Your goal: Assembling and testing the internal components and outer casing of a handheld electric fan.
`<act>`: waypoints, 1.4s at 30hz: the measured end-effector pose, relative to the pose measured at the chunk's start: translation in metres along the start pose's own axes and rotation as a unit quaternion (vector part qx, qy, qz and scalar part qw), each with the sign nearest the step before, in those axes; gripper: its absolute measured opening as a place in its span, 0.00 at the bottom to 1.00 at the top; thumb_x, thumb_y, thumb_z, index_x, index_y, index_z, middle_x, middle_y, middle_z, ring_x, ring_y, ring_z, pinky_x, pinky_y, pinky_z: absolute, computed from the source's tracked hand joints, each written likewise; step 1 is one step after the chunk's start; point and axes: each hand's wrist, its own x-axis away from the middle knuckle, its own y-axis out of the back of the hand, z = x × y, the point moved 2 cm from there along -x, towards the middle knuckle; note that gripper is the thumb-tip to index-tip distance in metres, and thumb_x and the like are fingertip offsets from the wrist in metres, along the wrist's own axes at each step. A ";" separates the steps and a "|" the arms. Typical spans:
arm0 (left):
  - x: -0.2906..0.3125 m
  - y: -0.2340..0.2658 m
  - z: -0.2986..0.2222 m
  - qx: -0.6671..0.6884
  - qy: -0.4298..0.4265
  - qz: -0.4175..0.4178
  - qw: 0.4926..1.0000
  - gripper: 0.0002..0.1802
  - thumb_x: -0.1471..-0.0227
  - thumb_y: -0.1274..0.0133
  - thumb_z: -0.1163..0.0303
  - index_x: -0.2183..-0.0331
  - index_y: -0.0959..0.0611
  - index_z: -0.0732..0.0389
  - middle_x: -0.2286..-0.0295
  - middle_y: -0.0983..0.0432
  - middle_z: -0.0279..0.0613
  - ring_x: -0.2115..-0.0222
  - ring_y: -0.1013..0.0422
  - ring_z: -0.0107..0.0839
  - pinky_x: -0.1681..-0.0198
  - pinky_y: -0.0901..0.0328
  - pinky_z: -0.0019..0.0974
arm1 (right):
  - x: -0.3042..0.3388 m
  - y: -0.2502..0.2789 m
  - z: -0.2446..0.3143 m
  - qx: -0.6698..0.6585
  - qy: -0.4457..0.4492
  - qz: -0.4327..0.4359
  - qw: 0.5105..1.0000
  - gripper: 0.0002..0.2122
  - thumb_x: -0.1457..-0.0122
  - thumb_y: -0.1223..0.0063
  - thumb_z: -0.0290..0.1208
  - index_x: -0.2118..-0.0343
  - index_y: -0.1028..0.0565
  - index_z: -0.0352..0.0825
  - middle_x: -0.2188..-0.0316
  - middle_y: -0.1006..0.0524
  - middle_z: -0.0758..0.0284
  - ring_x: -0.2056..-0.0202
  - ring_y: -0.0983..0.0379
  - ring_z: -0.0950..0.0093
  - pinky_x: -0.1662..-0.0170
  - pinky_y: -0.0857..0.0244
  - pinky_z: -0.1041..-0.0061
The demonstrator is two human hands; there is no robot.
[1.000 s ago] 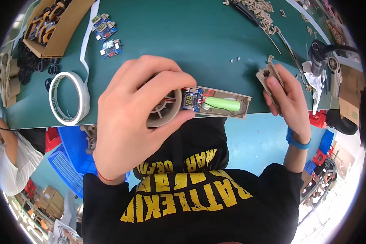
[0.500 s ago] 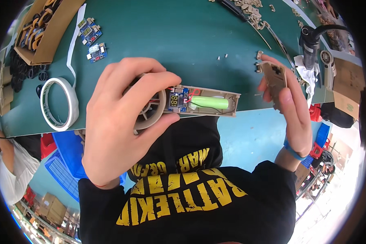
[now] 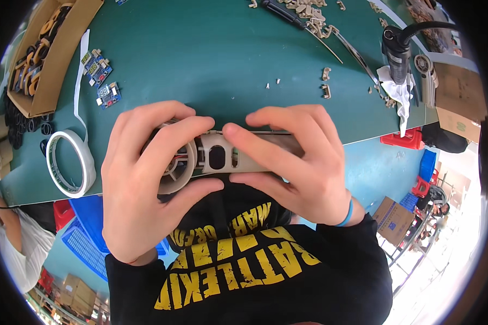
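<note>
Between my hands, near the table edge, lies a beige handheld fan (image 3: 188,169), its round head at the left. My left hand (image 3: 138,173) grips that head, thumb below and fingers over the top. A beige handle cover (image 3: 244,161) with an oval window and a smaller slot lies over the handle, hiding the circuit board and green battery. My right hand (image 3: 312,162) holds cover and handle together, index finger on top and thumb along the near edge. Whether the cover sits fully flush cannot be seen.
White tape roll (image 3: 87,162) and small blue circuit boards (image 3: 109,95) lie left, near a carton of black-and-tan parts (image 3: 65,49). A black-handled screwdriver (image 3: 282,13), loose beige pieces (image 3: 326,89) and a black corded tool (image 3: 397,57) lie toward the far right.
My right hand has brought the cover leftward onto the fan's handle, covering the board and battery. Two small beige pieces beside that hand now show on the table. The view has shifted slightly.
</note>
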 end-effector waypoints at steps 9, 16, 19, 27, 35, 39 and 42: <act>0.000 -0.002 0.005 0.018 -0.010 -0.007 1.000 0.29 0.73 0.35 0.77 0.61 0.21 0.61 0.60 0.30 0.44 0.60 0.32 0.40 0.60 0.35 0.37 | -0.005 0.000 -0.008 -0.037 -0.013 0.030 0.999 0.26 0.70 0.30 0.30 0.60 0.20 0.37 0.68 0.29 0.68 0.68 0.34 0.71 0.68 0.37 0.76; 0.001 -0.002 0.006 0.032 -0.005 -0.010 0.999 0.30 0.75 0.35 0.77 0.61 0.21 0.59 0.60 0.30 0.41 0.61 0.32 0.39 0.61 0.35 0.37 | -0.007 -0.002 -0.006 -0.069 -0.038 0.044 0.996 0.26 0.71 0.30 0.28 0.61 0.20 0.36 0.68 0.30 0.66 0.68 0.33 0.72 0.68 0.36 0.77; 0.001 -0.001 0.006 0.024 -0.007 -0.011 1.000 0.30 0.76 0.34 0.76 0.61 0.20 0.59 0.60 0.30 0.42 0.61 0.32 0.39 0.61 0.35 0.37 | -0.009 -0.001 -0.003 -0.056 -0.046 0.047 0.996 0.26 0.72 0.31 0.28 0.61 0.20 0.36 0.69 0.31 0.68 0.69 0.35 0.73 0.70 0.37 0.77; 0.001 -0.002 0.007 0.015 -0.006 -0.008 1.000 0.30 0.76 0.34 0.74 0.62 0.20 0.60 0.60 0.30 0.42 0.62 0.32 0.38 0.62 0.35 0.36 | -0.019 0.003 0.003 -0.023 -0.046 0.070 0.996 0.25 0.72 0.31 0.30 0.62 0.19 0.40 0.72 0.34 0.72 0.73 0.40 0.75 0.75 0.46 0.78; 0.001 -0.003 0.006 0.025 0.005 -0.006 1.000 0.29 0.75 0.33 0.72 0.62 0.20 0.60 0.60 0.30 0.42 0.63 0.31 0.37 0.64 0.34 0.34 | -0.017 0.004 0.000 -0.048 -0.063 0.077 0.994 0.26 0.73 0.30 0.32 0.63 0.19 0.40 0.72 0.35 0.72 0.74 0.42 0.77 0.76 0.49 0.80; 0.000 -0.002 0.007 0.032 0.006 -0.008 0.999 0.29 0.76 0.33 0.72 0.62 0.20 0.60 0.61 0.30 0.42 0.63 0.31 0.37 0.64 0.34 0.35 | -0.020 0.009 0.001 -0.032 -0.054 0.076 0.995 0.26 0.73 0.30 0.32 0.63 0.19 0.38 0.72 0.35 0.71 0.75 0.42 0.78 0.77 0.50 0.80; -0.001 -0.002 0.006 0.033 0.005 -0.007 0.999 0.30 0.77 0.33 0.72 0.63 0.19 0.60 0.61 0.30 0.42 0.63 0.31 0.38 0.64 0.34 0.35 | -0.019 0.011 0.000 -0.032 -0.059 0.080 0.995 0.26 0.73 0.30 0.32 0.62 0.19 0.38 0.72 0.35 0.71 0.75 0.42 0.78 0.77 0.50 0.81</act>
